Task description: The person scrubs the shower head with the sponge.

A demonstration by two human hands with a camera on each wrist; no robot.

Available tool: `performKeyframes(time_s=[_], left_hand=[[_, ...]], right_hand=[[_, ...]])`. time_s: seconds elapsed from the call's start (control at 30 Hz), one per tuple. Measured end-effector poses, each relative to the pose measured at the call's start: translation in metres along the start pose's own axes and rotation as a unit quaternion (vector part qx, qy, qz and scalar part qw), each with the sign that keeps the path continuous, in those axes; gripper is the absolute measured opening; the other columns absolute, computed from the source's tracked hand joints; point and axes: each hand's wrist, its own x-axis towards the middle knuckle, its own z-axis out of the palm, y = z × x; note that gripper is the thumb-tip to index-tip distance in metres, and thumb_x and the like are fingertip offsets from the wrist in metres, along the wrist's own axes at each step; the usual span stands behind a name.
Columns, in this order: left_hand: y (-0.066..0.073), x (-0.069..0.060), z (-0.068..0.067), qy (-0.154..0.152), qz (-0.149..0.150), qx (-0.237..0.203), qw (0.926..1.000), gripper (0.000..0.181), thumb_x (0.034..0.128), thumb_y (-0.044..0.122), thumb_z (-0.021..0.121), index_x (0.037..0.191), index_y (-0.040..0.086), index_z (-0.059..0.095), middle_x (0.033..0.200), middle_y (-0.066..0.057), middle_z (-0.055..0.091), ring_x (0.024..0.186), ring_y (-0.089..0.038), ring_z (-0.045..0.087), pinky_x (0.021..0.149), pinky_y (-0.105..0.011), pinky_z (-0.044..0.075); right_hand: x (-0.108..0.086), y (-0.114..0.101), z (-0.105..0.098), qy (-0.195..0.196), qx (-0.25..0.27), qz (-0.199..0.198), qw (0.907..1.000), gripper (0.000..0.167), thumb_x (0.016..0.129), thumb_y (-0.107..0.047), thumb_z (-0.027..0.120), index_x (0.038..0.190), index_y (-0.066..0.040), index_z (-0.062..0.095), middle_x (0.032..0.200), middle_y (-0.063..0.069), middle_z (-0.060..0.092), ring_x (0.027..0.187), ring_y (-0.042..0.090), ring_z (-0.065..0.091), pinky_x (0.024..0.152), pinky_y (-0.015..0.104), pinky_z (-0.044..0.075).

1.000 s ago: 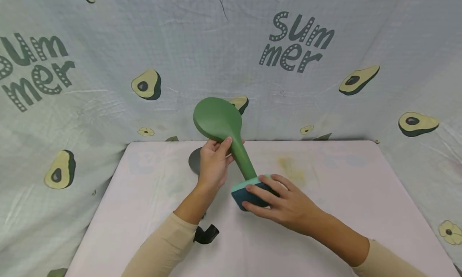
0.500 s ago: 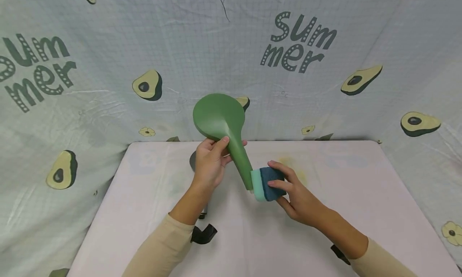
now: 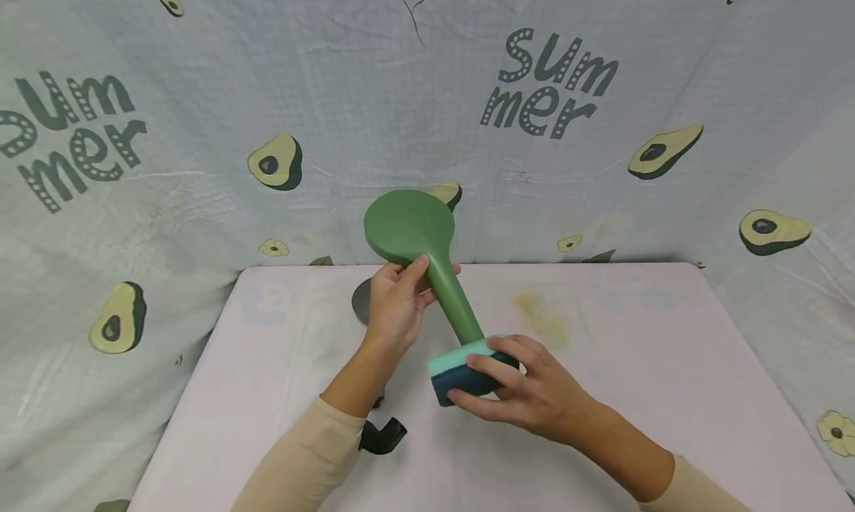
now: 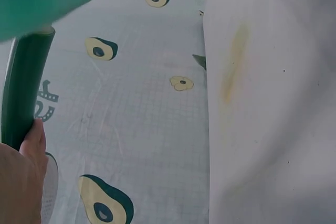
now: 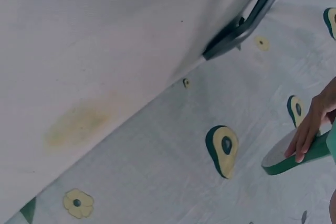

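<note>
A green shower head (image 3: 410, 225) is held up and tilted over the table, its round head at the upper left. The left hand (image 3: 398, 304) grips it at the neck, thumb on the near side. The right hand (image 3: 534, 386) holds a two-layer sponge (image 3: 467, 382), light teal above and dark blue below, with the teal layer against the lower end of the handle. In the left wrist view the green handle (image 4: 26, 82) runs up to the teal sponge (image 4: 47, 3). The right wrist view shows the shower head (image 5: 283, 165) at the right edge, the left hand (image 5: 315, 124) on it.
On the pale table (image 3: 634, 349), a grey round-headed object (image 3: 361, 301) lies partly behind the left hand and forearm. A black curved piece (image 3: 383, 436) is beside the left sleeve. A patterned cloth (image 3: 374, 111) hangs behind the table.
The sponge went from below the handle to its right side with the dark layer turned right, then back under the handle's end. The shower head shifted slightly; the left hand kept its grip.
</note>
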Motion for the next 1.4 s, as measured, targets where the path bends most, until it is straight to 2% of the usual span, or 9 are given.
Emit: performKeyframes(time_s=[0.1,0.2,0.3,0.43,0.5,0.6,0.93,1.2,1.4], left_hand=[[0.0,0.0,-0.003,-0.005,0.0,0.005,1.0,0.04,0.1077,0.005,0.05,0.144,-0.01,0.044,0.133,-0.022,0.059,0.097,-0.024,0.077,0.089,-0.037,0.062],[0.002,-0.001,-0.006,-0.016,-0.002,0.023,0.9996,0.039,0.1071,0.003,0.05,0.144,-0.009,0.046,0.135,-0.025,0.06,0.097,-0.024,0.078,0.089,-0.037,0.062],[0.002,-0.001,-0.01,-0.03,-0.013,0.052,0.9981,0.039,0.106,0.001,0.052,0.143,-0.009,0.047,0.136,-0.029,0.061,0.099,-0.025,0.077,0.09,-0.037,0.062],[-0.001,-0.001,-0.017,-0.05,-0.049,0.092,0.9933,0.041,0.1049,0.001,0.053,0.144,-0.009,0.046,0.14,-0.031,0.058,0.104,-0.026,0.076,0.093,-0.037,0.061],[-0.006,0.001,-0.021,-0.06,-0.07,0.105,0.9902,0.041,0.1044,0.0,0.053,0.144,-0.008,0.046,0.141,-0.03,0.058,0.107,-0.027,0.075,0.095,-0.037,0.06],[-0.018,0.003,-0.026,-0.07,-0.096,0.112,0.9866,0.041,0.1039,-0.001,0.053,0.144,-0.008,0.045,0.141,-0.03,0.059,0.11,-0.026,0.074,0.097,-0.038,0.059],[-0.068,0.006,-0.018,-0.01,-0.178,0.142,0.9737,0.042,0.1045,-0.002,0.053,0.145,-0.009,0.042,0.14,-0.028,0.058,0.117,-0.027,0.067,0.102,-0.042,0.056],[-0.107,0.011,-0.004,0.031,-0.225,0.181,0.957,0.043,0.1037,-0.001,0.055,0.144,-0.009,0.042,0.135,-0.023,0.058,0.11,-0.021,0.062,0.088,-0.031,0.054],[-0.128,0.012,0.01,0.048,-0.257,0.146,0.9542,0.055,0.1034,-0.004,0.05,0.152,-0.013,0.025,0.147,-0.03,0.046,0.132,-0.035,0.055,0.11,-0.046,0.049]], right_hand=[[-0.012,0.003,-0.002,-0.014,0.043,0.043,0.998,0.047,0.103,-0.005,0.048,0.134,-0.038,0.062,0.132,0.014,0.055,0.117,0.04,0.053,0.081,0.044,0.06],[-0.028,0.007,-0.005,-0.041,0.079,0.093,0.9917,0.042,0.108,-0.01,0.042,0.132,-0.038,0.063,0.134,0.018,0.054,0.123,0.044,0.051,0.081,0.048,0.062],[-0.04,0.011,-0.01,-0.062,0.105,0.139,0.9828,0.036,0.112,-0.018,0.038,0.132,-0.034,0.064,0.138,0.022,0.053,0.129,0.045,0.049,0.094,0.045,0.06],[-0.052,0.02,-0.016,-0.053,0.127,0.173,0.9754,0.032,0.113,-0.025,0.039,0.13,-0.026,0.067,0.141,0.028,0.051,0.132,0.044,0.047,0.121,0.032,0.037],[-0.057,0.026,-0.02,-0.042,0.133,0.18,0.9737,0.032,0.113,-0.025,0.04,0.13,-0.021,0.067,0.141,0.032,0.049,0.132,0.045,0.046,0.126,0.027,0.025],[-0.065,0.034,-0.026,-0.031,0.129,0.189,0.9729,0.032,0.113,-0.025,0.041,0.13,-0.015,0.066,0.141,0.036,0.046,0.133,0.045,0.044,0.127,0.027,0.025],[-0.086,0.043,-0.035,-0.061,0.123,0.248,0.9589,0.041,0.113,-0.038,0.041,0.132,-0.014,0.067,0.147,0.034,0.046,0.134,0.046,0.043,0.125,0.021,0.021],[-0.101,0.047,-0.038,-0.132,0.123,0.286,0.9411,0.049,0.11,-0.049,0.039,0.137,-0.017,0.064,0.151,0.028,0.045,0.134,0.043,0.045,0.124,0.015,0.015],[-0.107,0.049,-0.039,-0.14,0.121,0.301,0.9356,0.05,0.109,-0.052,0.04,0.136,-0.017,0.064,0.151,0.026,0.046,0.133,0.043,0.047,0.122,0.015,0.015]])
